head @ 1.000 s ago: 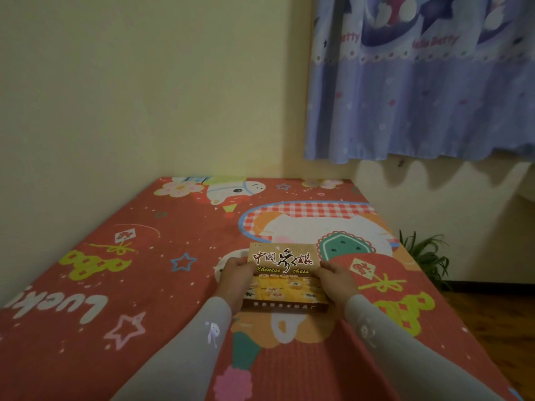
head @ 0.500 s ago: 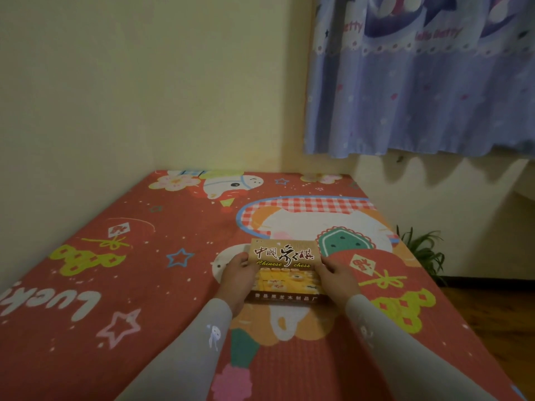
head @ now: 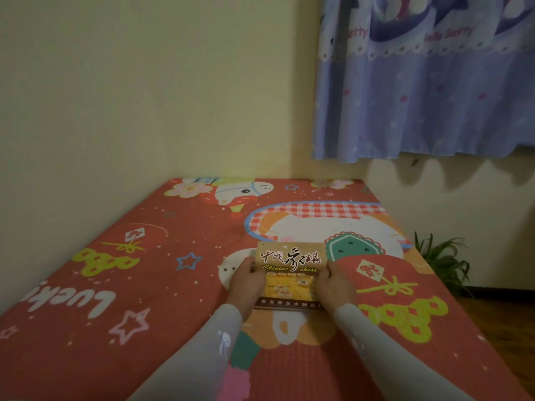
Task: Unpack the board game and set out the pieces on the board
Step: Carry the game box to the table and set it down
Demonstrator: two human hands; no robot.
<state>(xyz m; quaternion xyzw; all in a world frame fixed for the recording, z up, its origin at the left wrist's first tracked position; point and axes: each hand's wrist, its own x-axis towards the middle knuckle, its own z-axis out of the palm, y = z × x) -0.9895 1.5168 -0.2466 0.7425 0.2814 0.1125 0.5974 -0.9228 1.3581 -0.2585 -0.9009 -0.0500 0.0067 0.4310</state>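
Chess box [head: 291,260] — gripped by both hands — closed.

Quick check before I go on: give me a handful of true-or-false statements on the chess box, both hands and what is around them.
1. Both hands hold the Chinese chess box, the left hand on its left edge and the right hand on its right edge. True.
2. The box is open and pieces lie spread on the bedspread. False: the box is still closed, and no loose pieces show.
3. A green plant stands on the floor right of the bed. True.
4. The curtain is red. False: it is blue-purple.
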